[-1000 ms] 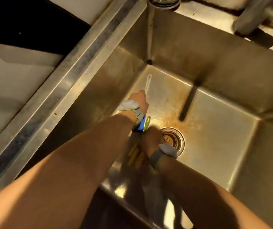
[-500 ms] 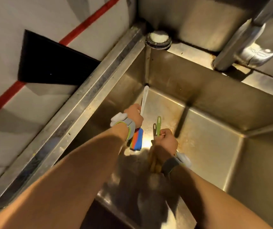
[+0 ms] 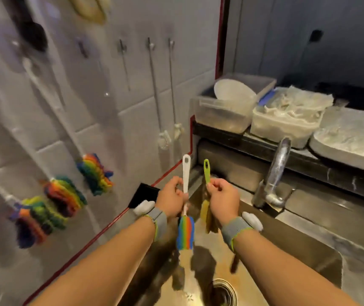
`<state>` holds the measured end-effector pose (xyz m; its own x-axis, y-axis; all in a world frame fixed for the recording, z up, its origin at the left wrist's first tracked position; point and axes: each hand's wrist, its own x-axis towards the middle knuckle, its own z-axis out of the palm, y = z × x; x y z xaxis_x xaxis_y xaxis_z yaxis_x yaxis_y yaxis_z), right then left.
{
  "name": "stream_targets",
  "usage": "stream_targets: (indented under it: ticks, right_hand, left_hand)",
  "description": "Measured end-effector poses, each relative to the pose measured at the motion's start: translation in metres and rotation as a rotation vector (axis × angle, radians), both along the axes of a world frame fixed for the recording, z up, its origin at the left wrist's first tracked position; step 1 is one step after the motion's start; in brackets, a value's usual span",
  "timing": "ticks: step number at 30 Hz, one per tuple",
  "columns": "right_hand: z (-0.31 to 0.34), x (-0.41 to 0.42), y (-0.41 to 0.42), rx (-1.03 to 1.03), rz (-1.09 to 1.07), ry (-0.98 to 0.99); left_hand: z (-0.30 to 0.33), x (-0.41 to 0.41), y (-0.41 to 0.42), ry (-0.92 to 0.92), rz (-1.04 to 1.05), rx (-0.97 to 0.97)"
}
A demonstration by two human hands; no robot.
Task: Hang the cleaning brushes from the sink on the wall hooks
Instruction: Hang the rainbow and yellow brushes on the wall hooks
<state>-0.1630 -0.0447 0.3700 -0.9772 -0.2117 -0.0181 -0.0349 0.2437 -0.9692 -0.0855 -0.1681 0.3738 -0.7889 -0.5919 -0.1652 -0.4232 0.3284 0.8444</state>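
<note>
My left hand [image 3: 171,198] grips the white handle of a rainbow sponge brush [image 3: 185,234], held upright above the steel sink [image 3: 275,250], its sponge head hanging down. My right hand [image 3: 221,198] pinches the green handle of a second brush [image 3: 206,171], whose tan bristles hang below the fist. Both handle loops point up. On the tiled wall to the left, several brushes hang from hooks: rainbow sponge brushes [image 3: 95,173] and thin wire bottle brushes [image 3: 163,138]. The hooks [image 3: 149,44] sit in a row high on the wall.
A steel tap [image 3: 273,173] stands at the sink's back right. The drain [image 3: 223,293] is below my arms. Behind the sink, a ledge carries clear plastic tubs [image 3: 225,107] and a covered tray [image 3: 350,138]. A red stripe runs along the wall's base.
Both hands rose out of the sink basin, carrying the two brushes upward. The view tilted up from the sink floor to the wall with its hooks and hanging brushes.
</note>
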Motion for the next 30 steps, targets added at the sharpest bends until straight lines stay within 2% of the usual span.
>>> stream_targets:
  ticks: [3, 8, 13, 19, 25, 30]
  right_hand:
    - [0.062, 0.005, -0.011, -0.057, 0.048, 0.075]
    - [0.156, 0.015, -0.031, -0.148, 0.112, 0.212]
    - [0.216, 0.024, -0.05, -0.227, 0.162, 0.269]
    - [0.233, 0.026, -0.086, -0.251, 0.208, 0.215]
    - [0.234, 0.021, -0.115, -0.273, 0.247, 0.177]
    - [0.222, 0.017, -0.128, -0.282, 0.274, 0.162]
  left_hand:
    - [0.06, 0.011, 0.0, 0.134, 0.01, 0.035]
    - [0.157, 0.035, 0.0, 0.311, 0.116, -0.03]
    - [0.214, 0.055, -0.008, 0.414, 0.233, -0.12]
    - [0.233, 0.057, -0.023, 0.463, 0.353, -0.165]
    - [0.215, 0.054, -0.054, 0.431, 0.473, -0.234]
    - [0.21, 0.057, -0.059, 0.457, 0.492, -0.29]
